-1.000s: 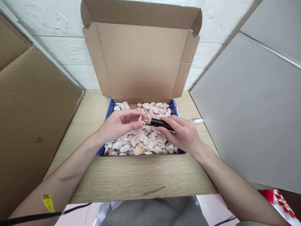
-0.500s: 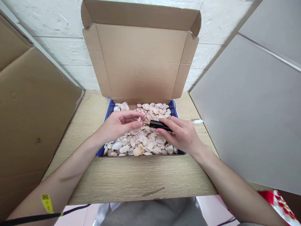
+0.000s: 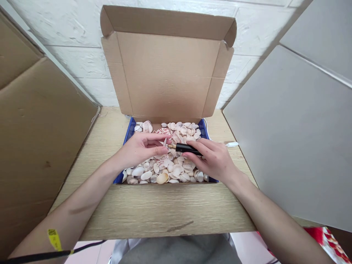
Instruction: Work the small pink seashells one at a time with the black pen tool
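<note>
Cardboard makes up the box (image 3: 165,84), which sits open on a pale wooden table (image 3: 154,209) with its lid standing straight up at the back. Its low walls are blue on the outside, and it is full of little shells (image 3: 167,170), mostly white, with some that have red stripes. Both hands are over the middle of the box, close together. The left hand (image 3: 140,150) pinches one small shell (image 3: 165,141) between the thumb and the first fingers, and the other fingers are loosely bent. The shell is held on its edge, just above the pile. The right hand (image 3: 216,159) is curled around a black tool (image 3: 184,148) shaped like a fat pen, held between the thumb and fingers. The tool lies almost flat and points to the left. Its thin gold tip is right at the small shell, but I cannot tell if it truly touches it. A small white thing (image 3: 232,144) lies on the table just to the right of the box. A big brown cardboard sheet (image 3: 35,139) leans on the left side, and a grey board (image 3: 291,132) stands on the right. A white brick wall (image 3: 68,44) is behind the box. A yellow tag (image 3: 54,238) is stuck on the left arm, with a black cord (image 3: 55,252) below it.
</note>
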Demonstrator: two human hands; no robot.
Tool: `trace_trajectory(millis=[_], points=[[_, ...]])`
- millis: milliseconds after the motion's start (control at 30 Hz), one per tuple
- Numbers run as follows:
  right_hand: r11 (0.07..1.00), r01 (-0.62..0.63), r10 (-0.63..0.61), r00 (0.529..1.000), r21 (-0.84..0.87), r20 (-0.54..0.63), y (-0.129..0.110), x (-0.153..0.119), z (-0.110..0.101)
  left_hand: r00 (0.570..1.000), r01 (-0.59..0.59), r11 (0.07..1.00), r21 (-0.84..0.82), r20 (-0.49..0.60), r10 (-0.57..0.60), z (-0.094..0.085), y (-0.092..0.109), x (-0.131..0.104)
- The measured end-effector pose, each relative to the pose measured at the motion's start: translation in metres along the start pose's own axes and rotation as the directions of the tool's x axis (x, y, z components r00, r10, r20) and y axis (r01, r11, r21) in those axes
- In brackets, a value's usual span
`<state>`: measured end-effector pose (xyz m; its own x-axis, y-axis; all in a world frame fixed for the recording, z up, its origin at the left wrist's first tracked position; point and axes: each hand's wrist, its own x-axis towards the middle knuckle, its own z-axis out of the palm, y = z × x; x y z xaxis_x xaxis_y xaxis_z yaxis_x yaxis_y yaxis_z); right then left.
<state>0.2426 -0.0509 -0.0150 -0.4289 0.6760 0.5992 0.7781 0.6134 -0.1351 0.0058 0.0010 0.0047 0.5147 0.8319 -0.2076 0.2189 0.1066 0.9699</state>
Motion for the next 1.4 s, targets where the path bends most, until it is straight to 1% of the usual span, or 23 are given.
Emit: trace_trajectory(millis=[167, 267, 400, 500, 600, 733, 933, 1033, 1233, 1400], points=[[0.999, -0.051, 0.051, 0.999, 0.0, -0.017, 0.001, -0.001, 0.001, 0.993, -0.015, 0.998, 0.059, -0.112, 0.022, 0.003, 0.008, -0.001], [0.996, -0.091, 0.091, 0.995, -0.015, -0.038, 0.001, -0.001, 0.002, 0.99, -0.035, 0.998, 0.054, -0.135, 0.042, 0.003, 0.009, -0.001], [0.994, -0.106, 0.104, 0.991, -0.017, -0.081, 0.002, 0.001, 0.002, 0.987, -0.047, 0.999, 0.013, -0.152, 0.049, 0.002, 0.006, -0.001], [0.994, -0.106, 0.103, 0.99, -0.025, -0.098, 0.002, 0.002, 0.001, 0.992, -0.036, 0.999, 0.011, -0.124, 0.037, 0.001, 0.005, -0.002], [0.994, -0.106, 0.104, 0.991, -0.022, -0.085, 0.003, 0.002, 0.002, 0.995, -0.04, 0.999, 0.031, -0.086, 0.043, 0.0, 0.006, -0.002], [0.992, -0.129, 0.127, 0.99, -0.015, -0.065, 0.005, 0.002, 0.002, 0.995, -0.052, 0.997, 0.049, -0.083, 0.056, 0.0, 0.006, -0.002], [0.99, -0.139, 0.138, 0.989, -0.021, -0.059, 0.006, 0.001, 0.004, 0.993, -0.07, 0.997, 0.033, -0.088, 0.073, 0.001, 0.007, -0.002], [0.991, -0.132, 0.129, 0.988, -0.028, -0.088, 0.007, 0.002, 0.004, 0.993, -0.086, 0.996, 0.028, -0.082, 0.088, 0.001, 0.004, -0.001], [0.992, -0.101, 0.089, 0.984, -0.073, -0.152, 0.01, 0.002, 0.003, 0.995, -0.098, 0.995, 0.026, -0.016, 0.098, -0.001, -0.002, 0.0], [0.996, -0.066, 0.054, 0.981, -0.062, -0.186, 0.01, 0.002, 0.002, 0.999, -0.03, 0.999, 0.036, 0.013, 0.03, -0.001, 0.0, -0.002]])
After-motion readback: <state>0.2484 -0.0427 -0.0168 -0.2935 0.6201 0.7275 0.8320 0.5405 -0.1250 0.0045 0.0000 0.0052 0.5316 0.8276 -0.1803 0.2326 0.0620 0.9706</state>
